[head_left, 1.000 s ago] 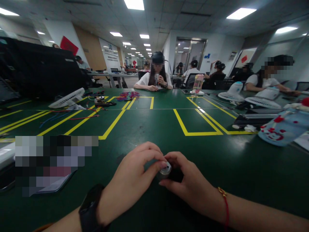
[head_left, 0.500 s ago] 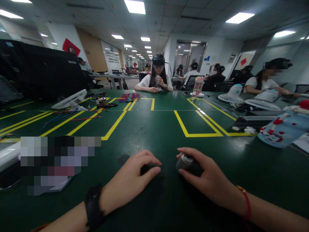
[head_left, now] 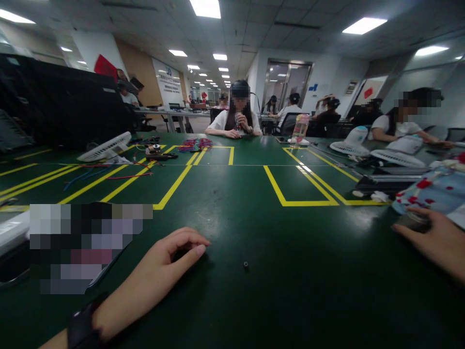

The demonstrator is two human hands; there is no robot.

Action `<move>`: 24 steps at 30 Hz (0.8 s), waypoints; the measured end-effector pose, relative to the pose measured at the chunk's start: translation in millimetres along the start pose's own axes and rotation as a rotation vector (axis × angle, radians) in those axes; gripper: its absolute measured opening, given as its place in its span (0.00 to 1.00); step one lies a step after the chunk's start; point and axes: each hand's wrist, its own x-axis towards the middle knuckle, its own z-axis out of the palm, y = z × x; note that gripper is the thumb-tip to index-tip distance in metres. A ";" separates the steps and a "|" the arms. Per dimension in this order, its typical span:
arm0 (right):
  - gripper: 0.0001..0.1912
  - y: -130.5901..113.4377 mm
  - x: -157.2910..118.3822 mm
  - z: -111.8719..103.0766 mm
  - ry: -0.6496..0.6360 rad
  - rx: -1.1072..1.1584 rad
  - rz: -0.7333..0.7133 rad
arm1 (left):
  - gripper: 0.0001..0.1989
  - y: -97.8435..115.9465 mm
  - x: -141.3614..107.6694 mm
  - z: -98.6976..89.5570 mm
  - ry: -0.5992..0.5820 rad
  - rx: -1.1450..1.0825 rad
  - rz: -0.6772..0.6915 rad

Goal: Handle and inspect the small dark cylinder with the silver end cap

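Note:
My right hand [head_left: 436, 237] is at the right edge of the view, its fingers wrapped round a small metal cylinder [head_left: 416, 220], blurred by motion, in front of a light blue bag with red patterns. My left hand [head_left: 178, 257] rests on the green table [head_left: 308, 252] left of the middle, fingers curved, thumb and fingertips close together; nothing shows between them. A tiny dark round part [head_left: 246, 264] lies on the table to the right of my left hand, touched by neither hand.
Beyond lie coloured wires [head_left: 196, 144], a white fan [head_left: 105, 148] and a pink bottle [head_left: 300, 128]. The blue bag [head_left: 432, 186] is at right, a blurred-out flat item [head_left: 90, 242] at left. A person [head_left: 238, 114] sits opposite.
My right hand has moved far right with the metal cylinder. My left hand has drawn back to the left. The tiny dark part between them now shows plainly.

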 end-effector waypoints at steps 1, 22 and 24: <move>0.48 -14.6 -2.9 -1.9 0.061 -0.031 -0.019 | 0.09 0.5 -0.2 0.5 0.004 0.003 -0.001; 0.19 -161.7 -10.6 -61.8 -0.202 0.177 -0.304 | 0.09 5.2 -0.3 2.6 0.030 0.084 0.073; 0.19 -113.6 9.6 -61.8 -0.237 -0.065 -0.115 | 0.09 4.7 0.3 4.0 0.031 0.091 0.072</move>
